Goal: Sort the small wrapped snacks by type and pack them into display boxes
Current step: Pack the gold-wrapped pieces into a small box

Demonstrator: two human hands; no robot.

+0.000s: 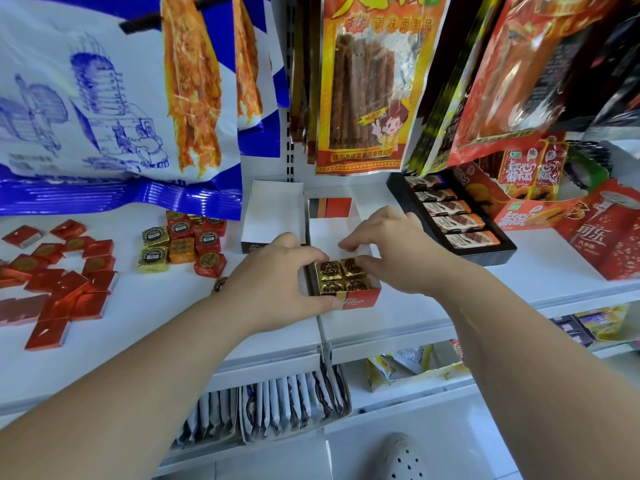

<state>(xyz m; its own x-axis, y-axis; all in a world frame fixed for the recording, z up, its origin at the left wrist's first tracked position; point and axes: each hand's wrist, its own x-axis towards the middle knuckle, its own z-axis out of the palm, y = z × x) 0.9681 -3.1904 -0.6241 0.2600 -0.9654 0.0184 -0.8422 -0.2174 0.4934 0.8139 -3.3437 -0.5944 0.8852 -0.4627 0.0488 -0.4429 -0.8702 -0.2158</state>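
Left hand (pixel 280 271) grips the red display box (pixel 360 301) at its near-left corner; right hand (pixel 391 247) pinches a gold-wrapped chocolate (pixel 351 266) inside.

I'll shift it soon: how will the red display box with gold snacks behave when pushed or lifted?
The red display box looks like thin card, so it probably flexes if squeezed. The gold snacks fill only its near end, so it may dip there when lifted. On the smooth white shelf it should slide easily.
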